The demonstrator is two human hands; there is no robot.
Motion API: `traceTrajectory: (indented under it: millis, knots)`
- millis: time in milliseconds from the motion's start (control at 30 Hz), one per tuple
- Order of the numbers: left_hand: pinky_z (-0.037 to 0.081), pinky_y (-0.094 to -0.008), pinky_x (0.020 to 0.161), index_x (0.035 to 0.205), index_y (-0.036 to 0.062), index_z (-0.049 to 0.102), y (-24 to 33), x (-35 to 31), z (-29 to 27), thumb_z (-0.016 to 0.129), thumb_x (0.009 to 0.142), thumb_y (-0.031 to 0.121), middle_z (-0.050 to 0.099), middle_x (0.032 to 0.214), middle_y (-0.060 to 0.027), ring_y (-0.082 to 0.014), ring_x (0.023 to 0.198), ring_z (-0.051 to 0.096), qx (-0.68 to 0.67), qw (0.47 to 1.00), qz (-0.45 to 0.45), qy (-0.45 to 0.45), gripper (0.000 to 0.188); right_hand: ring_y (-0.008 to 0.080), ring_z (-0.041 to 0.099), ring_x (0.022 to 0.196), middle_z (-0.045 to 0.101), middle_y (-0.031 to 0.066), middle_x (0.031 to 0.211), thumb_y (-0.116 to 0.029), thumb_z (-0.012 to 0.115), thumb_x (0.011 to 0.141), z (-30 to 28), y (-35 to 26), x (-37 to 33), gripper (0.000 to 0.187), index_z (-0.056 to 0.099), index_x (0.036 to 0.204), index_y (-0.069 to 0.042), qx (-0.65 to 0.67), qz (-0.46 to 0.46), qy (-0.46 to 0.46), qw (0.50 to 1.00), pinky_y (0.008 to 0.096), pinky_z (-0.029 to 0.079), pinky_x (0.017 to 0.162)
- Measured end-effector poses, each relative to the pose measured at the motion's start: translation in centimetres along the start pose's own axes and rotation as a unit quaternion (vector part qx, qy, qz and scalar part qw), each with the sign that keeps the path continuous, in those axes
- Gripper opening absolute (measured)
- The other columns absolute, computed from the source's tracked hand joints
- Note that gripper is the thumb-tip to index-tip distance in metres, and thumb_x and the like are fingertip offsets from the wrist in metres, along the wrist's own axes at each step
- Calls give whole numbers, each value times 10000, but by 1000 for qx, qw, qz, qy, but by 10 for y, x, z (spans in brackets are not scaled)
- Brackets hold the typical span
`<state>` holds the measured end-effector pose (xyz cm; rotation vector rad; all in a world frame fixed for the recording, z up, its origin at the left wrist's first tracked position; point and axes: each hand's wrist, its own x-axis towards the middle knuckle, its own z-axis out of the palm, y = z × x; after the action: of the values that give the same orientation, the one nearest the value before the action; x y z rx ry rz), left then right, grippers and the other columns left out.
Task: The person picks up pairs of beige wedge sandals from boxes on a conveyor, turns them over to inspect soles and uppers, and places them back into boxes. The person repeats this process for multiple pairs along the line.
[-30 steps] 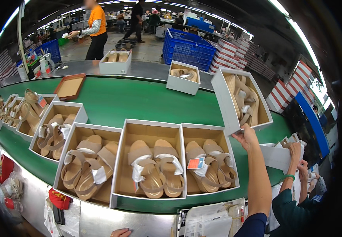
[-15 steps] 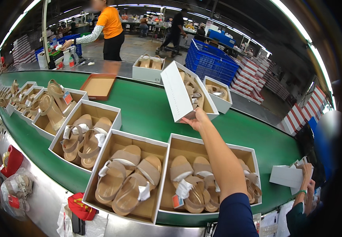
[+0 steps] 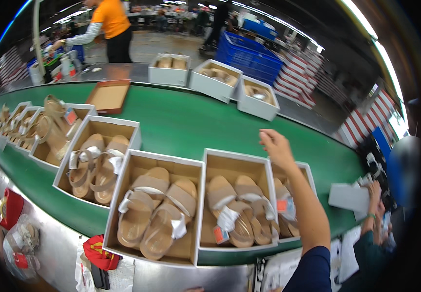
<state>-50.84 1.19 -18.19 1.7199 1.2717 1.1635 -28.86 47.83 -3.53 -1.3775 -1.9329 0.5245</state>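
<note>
My right hand hovers over the green belt with its fingers loosely bent and apart, holding nothing. Beyond it, a white shoebox with tan sandals sits at the belt's far edge. Under my right forearm is an open shoebox, partly hidden, with sandals and an orange tag. Left of that stand another box of tan strappy sandals stuffed with white paper, and a larger-looking near box with a similar pair. Only a sliver of skin, seemingly my left hand, shows at the lower edge; its fingers are hidden.
More open sandal boxes line the belt's near left side. A brown lid lies toward the far side. Two other white boxes flank the far shoebox; a blue crate stands behind. At right, a co-worker's hands are at a white box.
My right hand has let go of the tilted shoebox, which now rests at the far edge between two others. The hand has drawn back toward me, and the view has shifted.
</note>
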Motion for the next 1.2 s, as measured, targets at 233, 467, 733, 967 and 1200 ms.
traceTrajectory:
  millis: [233,467,733,967,1200]
  knots:
    - [462,-458,933,1113,41,650,-5,-9,12,767,686,245,579,1210,-204,-407,1113,555,18,999,9,30,488,317,680,706,684,183,729,-663,553,823,-172,19,-154,702,713,837,20,-444,281,-207,825,394,546,722]
    - [485,-398,882,1021,37,693,-1,-14,14,760,650,264,614,1136,-188,-336,1038,588,44,998,2,43,440,387,658,857,685,218,864,-429,610,841,-118,83,-219,436,707,843,-4,-368,204,-7,907,463,520,779]
    - [422,-354,970,1322,48,479,-4,1,12,524,945,262,544,1273,-123,-242,1160,528,-140,974,-178,-28,436,390,589,671,606,211,741,-246,566,903,-141,-29,-248,296,656,798,17,-227,3,277,934,457,451,626]
    - [414,-385,1015,1419,72,406,94,85,1,498,982,326,502,1346,-97,-234,1236,482,-483,875,-17,12,515,193,565,1027,590,92,1123,-360,501,964,-136,-168,-374,456,549,1227,10,102,-97,381,914,344,457,905]
    - [334,-413,1105,1528,69,56,72,-39,-31,553,839,641,264,1519,-111,-242,1363,349,-552,815,-168,54,1025,173,511,1224,485,69,1385,-507,416,994,31,-164,-488,622,368,1429,-64,647,332,-26,686,338,444,1003]
